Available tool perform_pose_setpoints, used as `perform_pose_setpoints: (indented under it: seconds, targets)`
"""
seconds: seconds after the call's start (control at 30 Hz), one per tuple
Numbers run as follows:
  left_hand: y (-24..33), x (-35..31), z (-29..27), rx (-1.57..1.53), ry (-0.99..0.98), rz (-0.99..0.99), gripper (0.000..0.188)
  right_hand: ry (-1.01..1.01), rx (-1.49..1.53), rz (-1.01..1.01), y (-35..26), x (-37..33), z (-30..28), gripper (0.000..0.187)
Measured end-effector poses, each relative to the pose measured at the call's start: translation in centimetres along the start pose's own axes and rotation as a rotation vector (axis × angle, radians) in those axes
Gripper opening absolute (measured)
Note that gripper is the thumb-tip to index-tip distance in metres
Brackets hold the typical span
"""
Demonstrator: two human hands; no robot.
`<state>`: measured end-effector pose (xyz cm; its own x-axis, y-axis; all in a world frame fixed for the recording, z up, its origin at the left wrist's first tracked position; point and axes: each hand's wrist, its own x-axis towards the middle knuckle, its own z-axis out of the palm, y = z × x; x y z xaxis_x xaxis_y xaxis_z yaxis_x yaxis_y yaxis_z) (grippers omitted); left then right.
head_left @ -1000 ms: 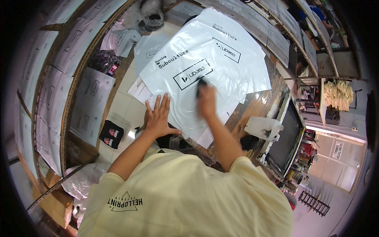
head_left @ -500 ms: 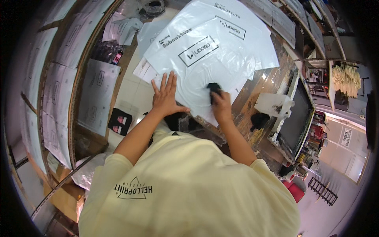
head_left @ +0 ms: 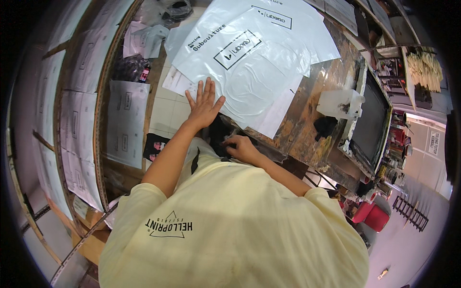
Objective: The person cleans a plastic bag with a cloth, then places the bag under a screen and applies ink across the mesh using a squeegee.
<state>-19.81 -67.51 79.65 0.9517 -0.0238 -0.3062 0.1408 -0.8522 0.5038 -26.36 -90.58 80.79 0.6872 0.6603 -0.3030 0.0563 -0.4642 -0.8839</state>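
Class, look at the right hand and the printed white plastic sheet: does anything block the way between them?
Nothing visible clearly does. The left hand is at the near-left edge of the white plastic sheet, left of the right hand. Dark material beside the right hand is too unclear to identify.

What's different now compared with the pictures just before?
The right hand has drawn back toward the body, off the white plastic sheet; whether it still holds the black wad is unclear. The left hand stays spread at the sheet's near-left edge.
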Motion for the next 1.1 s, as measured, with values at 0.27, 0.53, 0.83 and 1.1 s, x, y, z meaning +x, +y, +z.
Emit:
perform_pose_setpoints:
  seconds: [0.27, 0.53, 0.83, 1.1]
  targets:
    - [0.1, -0.4, 0.7, 0.093, 0.073, 0.037, 0.098, 0.275, 0.754, 0.582, 4.4, -9.7, -1.1, 0.027]
    - [0.2, -0.2, 1.3, 0.205, 0.065, 0.017, 0.107, 0.743, 0.889, 0.752, 5.9, -13.1, -0.3, 0.028]
    - [0.5, -0.3, 1.3, 0.274, 0.073, 0.038, 0.118, 1.262, -0.66, 0.566, 8.6, -12.1, -19.3, 0.04]
    - [1.7, -1.3, 0.0, 0.246, 0.04, -0.011, 0.142, 0.983, -0.515, 0.516, 10.9, -11.4, -19.9, 0.031]
